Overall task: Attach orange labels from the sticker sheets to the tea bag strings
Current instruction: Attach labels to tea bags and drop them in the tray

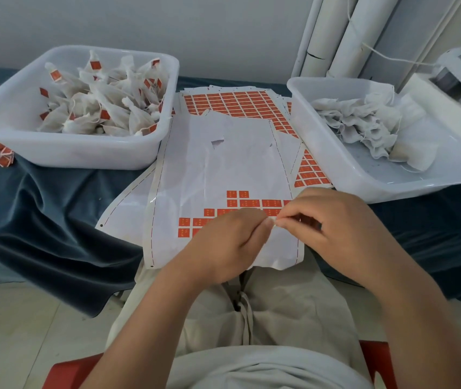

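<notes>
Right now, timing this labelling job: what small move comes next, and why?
Probably squeeze the pinch closed: left hand and right hand meet fingertip to fingertip on a small pale piece, perhaps label on string, above the sticker sheet; blur hides which.

The left grip (229, 242) and right grip (339, 226) cover several orange labels (240, 203) on the near sticker sheet (223, 164) (print unreadable); the pale bit (274, 223) they pinch is too small to name. The right tub (347, 175) runs out of view.
</notes>
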`<act>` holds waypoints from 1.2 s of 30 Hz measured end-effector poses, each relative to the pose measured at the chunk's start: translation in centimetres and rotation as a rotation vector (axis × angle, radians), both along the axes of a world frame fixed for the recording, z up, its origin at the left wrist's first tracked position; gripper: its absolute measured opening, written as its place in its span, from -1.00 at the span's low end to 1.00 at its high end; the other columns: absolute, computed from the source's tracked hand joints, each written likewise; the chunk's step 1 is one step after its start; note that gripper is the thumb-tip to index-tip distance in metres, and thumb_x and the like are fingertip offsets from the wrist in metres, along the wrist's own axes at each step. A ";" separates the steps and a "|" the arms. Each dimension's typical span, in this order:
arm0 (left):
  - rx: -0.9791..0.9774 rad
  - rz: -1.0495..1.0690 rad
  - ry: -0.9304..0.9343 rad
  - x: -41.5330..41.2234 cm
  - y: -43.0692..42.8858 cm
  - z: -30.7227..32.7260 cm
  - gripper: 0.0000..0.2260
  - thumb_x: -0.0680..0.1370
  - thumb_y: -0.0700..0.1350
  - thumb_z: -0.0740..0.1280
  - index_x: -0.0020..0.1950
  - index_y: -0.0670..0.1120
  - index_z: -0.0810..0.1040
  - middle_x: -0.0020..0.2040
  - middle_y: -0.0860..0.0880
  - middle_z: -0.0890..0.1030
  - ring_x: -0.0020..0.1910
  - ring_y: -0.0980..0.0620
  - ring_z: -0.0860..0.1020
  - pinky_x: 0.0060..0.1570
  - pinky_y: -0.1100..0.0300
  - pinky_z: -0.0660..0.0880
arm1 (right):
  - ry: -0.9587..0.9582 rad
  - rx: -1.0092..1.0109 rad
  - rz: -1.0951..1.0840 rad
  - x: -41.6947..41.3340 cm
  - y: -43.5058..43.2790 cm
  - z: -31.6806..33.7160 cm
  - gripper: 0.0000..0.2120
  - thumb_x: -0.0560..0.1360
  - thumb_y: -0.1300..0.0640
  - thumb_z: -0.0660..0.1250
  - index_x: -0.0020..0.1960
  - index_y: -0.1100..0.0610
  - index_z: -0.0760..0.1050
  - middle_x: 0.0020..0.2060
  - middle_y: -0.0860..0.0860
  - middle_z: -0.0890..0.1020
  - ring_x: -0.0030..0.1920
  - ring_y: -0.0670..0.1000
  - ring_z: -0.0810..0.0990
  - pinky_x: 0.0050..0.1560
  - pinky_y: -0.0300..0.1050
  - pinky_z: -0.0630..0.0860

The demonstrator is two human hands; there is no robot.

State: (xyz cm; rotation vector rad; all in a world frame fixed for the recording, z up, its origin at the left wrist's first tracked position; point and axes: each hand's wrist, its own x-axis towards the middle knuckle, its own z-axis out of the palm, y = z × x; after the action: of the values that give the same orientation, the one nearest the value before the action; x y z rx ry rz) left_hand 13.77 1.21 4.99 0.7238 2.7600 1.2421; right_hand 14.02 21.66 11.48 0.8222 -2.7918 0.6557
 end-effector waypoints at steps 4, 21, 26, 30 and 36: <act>0.030 -0.149 -0.070 0.4 -0.2 0.2 -0.68 0.67 0.07 0.06 -0.16 -0.06 0.42 -0.25 -0.01 0.48 -0.23 0.01 0.45 -0.20 0.01 0.41 | -0.002 -0.080 0.032 -0.4 -0.1 -0.5 -0.87 0.53 -0.06 0.45 -0.07 -0.03 0.72 -0.13 -0.17 0.57 -0.12 -0.20 0.54 -0.12 -0.39 0.40; 0.704 -0.136 -0.350 -0.2 -1.0 0.9 -0.58 0.76 -0.01 0.07 -0.14 0.08 0.64 -0.23 0.05 0.48 -0.20 0.07 0.48 -0.03 0.19 0.52 | 0.092 -0.323 0.029 0.2 -1.7 -1.4 -0.86 0.60 0.22 0.45 -0.09 0.07 0.73 -0.15 -0.04 0.60 -0.12 -0.04 0.59 -0.09 -0.34 0.45; 0.714 -0.213 -0.489 -0.4 -1.5 0.8 -0.62 0.71 0.05 0.14 -0.16 0.01 0.65 -0.27 0.05 0.45 -0.24 0.03 0.44 -0.06 0.19 0.50 | -0.011 -0.317 0.078 0.0 -1.1 -1.1 -0.87 0.58 0.03 0.43 -0.03 0.07 0.72 -0.11 -0.11 0.61 -0.07 -0.06 0.62 -0.05 -0.31 0.51; 0.863 -0.337 -0.662 -0.2 -1.3 0.7 -0.62 0.69 -0.03 0.14 -0.25 -0.08 0.56 -0.33 -0.01 0.37 -0.38 0.02 0.37 -0.16 0.22 0.49 | -0.121 -0.334 0.163 -0.1 -0.9 -1.0 -0.95 0.59 -0.01 0.39 -0.02 -0.10 0.63 -0.10 -0.18 0.61 -0.04 -0.02 0.62 -0.04 -0.31 0.49; 1.123 -0.509 -0.813 -0.1 -1.0 0.9 -0.65 0.64 -0.07 0.10 -0.30 -0.03 0.50 -0.37 0.07 0.38 -0.48 0.09 0.26 -0.23 0.18 0.47 | -0.087 -0.477 0.111 0.4 -1.9 -1.7 -0.94 0.60 0.13 0.41 -0.03 0.07 0.65 -0.12 -0.14 0.61 -0.08 0.03 0.62 -0.05 -0.25 0.52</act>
State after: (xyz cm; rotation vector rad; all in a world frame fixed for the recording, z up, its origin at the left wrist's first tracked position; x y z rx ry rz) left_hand 13.70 0.24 5.89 0.6256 1.0346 2.1933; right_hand 14.39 19.76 9.75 0.8606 -2.5012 1.3355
